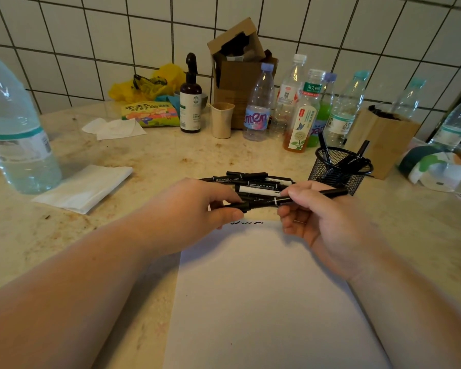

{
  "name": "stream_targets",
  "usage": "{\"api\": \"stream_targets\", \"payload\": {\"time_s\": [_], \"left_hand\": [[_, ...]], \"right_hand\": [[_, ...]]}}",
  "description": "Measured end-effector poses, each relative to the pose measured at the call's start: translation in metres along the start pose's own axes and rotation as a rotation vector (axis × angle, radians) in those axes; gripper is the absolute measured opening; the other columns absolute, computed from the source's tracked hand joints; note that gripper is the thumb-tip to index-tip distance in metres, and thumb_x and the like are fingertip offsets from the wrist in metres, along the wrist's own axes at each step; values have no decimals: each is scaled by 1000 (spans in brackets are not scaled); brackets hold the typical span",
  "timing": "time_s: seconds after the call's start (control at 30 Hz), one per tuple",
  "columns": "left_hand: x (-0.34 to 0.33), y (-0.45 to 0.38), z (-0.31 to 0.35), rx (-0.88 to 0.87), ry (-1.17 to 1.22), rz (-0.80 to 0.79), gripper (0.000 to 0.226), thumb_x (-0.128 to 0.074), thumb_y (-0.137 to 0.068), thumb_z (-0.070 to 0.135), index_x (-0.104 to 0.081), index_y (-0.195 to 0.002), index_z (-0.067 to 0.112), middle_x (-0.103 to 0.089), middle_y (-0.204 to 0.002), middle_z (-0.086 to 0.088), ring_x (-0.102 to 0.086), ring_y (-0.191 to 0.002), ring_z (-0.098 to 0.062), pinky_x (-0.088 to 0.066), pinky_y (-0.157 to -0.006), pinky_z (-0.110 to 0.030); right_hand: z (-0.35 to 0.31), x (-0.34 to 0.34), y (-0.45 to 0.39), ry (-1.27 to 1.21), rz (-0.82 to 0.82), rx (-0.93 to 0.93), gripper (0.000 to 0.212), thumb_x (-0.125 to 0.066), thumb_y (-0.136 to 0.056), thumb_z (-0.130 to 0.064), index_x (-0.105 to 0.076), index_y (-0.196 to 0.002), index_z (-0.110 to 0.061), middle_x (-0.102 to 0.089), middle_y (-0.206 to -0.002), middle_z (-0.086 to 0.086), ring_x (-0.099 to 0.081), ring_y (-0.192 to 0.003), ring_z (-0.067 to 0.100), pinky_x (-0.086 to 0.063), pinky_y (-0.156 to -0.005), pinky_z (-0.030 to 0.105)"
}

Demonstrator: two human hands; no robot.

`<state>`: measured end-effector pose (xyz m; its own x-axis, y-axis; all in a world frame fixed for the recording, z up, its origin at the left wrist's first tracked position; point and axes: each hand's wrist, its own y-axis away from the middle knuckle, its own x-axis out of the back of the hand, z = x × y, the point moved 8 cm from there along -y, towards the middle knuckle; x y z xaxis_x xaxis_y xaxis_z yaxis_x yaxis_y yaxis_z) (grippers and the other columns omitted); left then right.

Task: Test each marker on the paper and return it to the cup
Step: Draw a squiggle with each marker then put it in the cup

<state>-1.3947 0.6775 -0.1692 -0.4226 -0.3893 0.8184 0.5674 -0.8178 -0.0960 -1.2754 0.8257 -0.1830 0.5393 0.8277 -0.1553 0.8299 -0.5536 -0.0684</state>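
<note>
I hold one black marker (266, 202) level above the far edge of the white paper (264, 294). My left hand (194, 209) pinches its cap end and my right hand (320, 219) grips its barrel. Short black squiggles (246, 223) mark the paper's top edge. Behind my hands lies a pile of several black markers (253, 182). A black mesh cup (338, 170) stands at the right of the pile with a few markers upright in it.
A large water bottle (14, 129) stands at the left, folded tissues (83, 187) beside it. Along the tiled wall are several plastic bottles (258, 105), a dark spray bottle (190, 99), a beige cup (221, 119), cardboard boxes (240, 62) and a brown box (381, 139).
</note>
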Motion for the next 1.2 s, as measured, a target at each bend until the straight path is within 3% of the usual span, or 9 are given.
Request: {"api": "stream_targets", "payload": {"time_s": [0.17,0.27,0.4,0.6,0.73,0.83,0.9,1.07,1.2], "left_hand": [[-2,0,5,-26,-18,-9,10,-58,-93,46,-67,-95,43,-68,-77,21,-57,-68,3,-39,-53,-16],[-4,0,8,-44,-45,-11,16,-57,-93,44,-66,-82,36,-68,-73,17,-57,-65,0,-39,-52,-14],[-11,-1,9,-50,-4,-40,22,-61,-93,38,-71,-81,22,-68,-70,5,-52,-57,-3,-41,-57,-13],[-13,1,11,-34,205,-136,17,-63,-93,31,-74,-82,24,-62,-57,11,-47,-48,0,-37,-48,-9],[-9,-3,9,-13,233,-78,12,-62,-92,40,-70,-89,31,-65,-58,10,-51,-46,-1,-41,-47,-15],[-5,-4,5,-3,125,-18,22,-57,-90,53,-56,-110,44,-69,-64,11,-57,-48,0,-44,-51,-17],[-4,-2,2,-9,51,-6,31,-55,-90,56,-52,-118,43,-70,-67,7,-60,-53,1,-46,-53,-19],[-7,-1,4,-53,1,-4,26,-54,-93,50,-54,-117,40,-62,-57,5,-54,-49,-3,-41,-49,-14],[-3,-3,-1,-51,-5,38,23,-55,-93,48,-55,-115,39,-65,-64,-1,-53,-49,-5,-41,-48,-16]], "right_hand": [[-1,-6,2,43,-66,8,22,-73,-73,-21,-74,-88,-6,-72,-71,14,-65,-60,19,-55,-56,25],[-3,-7,2,71,-70,35,21,-73,-73,-22,-76,-88,-7,-72,-72,14,-66,-62,20,-55,-58,26],[-7,-7,3,148,-80,93,25,-72,-74,-21,-74,-90,-3,-72,-69,13,-66,-60,22,-55,-58,27],[-11,-8,4,133,-110,128,18,-72,-75,-23,-76,-84,-8,-71,-67,13,-65,-59,22,-54,-58,27],[-15,-11,5,158,-96,173,19,-65,-79,-32,-77,-84,-19,-67,-65,5,-61,-58,16,-49,-56,22],[-29,6,5,94,60,263,21,-62,-85,-30,-71,-94,-14,-66,-65,3,-60,-58,16,-49,-57,25],[-41,25,6,173,218,349,13,-59,-95,-24,-70,-99,-18,-69,-70,1,-64,-64,15,-53,-62,28],[-68,56,18,373,540,611,20,-52,-103,-23,-62,-97,-39,-68,-75,-6,-66,-66,11,-54,-59,23],[-63,75,16,508,704,562,15,-51,-101,-35,-59,-94,-45,-65,-76,-4,-67,-66,14,-59,-65,42]]}}
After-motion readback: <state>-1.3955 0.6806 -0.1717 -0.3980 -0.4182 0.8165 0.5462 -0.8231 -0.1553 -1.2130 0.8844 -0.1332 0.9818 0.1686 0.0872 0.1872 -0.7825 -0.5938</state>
